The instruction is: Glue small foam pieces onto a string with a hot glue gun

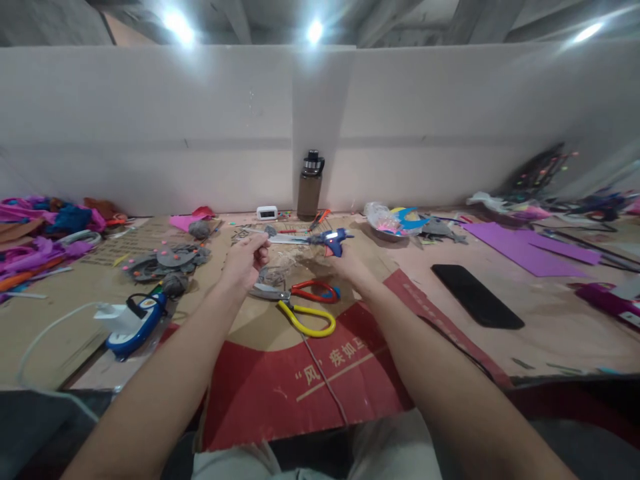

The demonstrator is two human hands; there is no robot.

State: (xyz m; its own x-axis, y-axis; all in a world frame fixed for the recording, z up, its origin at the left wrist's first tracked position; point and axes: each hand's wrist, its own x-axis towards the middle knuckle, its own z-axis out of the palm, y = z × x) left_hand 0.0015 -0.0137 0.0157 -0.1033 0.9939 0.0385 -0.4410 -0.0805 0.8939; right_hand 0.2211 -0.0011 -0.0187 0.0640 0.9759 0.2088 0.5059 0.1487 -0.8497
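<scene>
My left hand (249,259) is closed in a pinch on a thin pale strip (290,239) that points right. Whether the strip is paper, plastic or something else I cannot tell. My right hand (345,261) is wrapped round a blue glue gun (334,240) with an orange trigger. The gun's nozzle points left and is close to the strip's far end; whether they touch is unclear. Below both hands lie scissors (305,305) with one red and one yellow handle, blades toward my left wrist. A grey tangle of yarn (273,275) rests behind the blades.
Red-and-brown cardboard (260,393) covers the table's front middle. A power strip (137,327) and grey felt pieces (167,260) lie left. At the back stand a bottle (310,187) and a small display (267,213). To the right are a phone (475,297) and purple sheets (525,247).
</scene>
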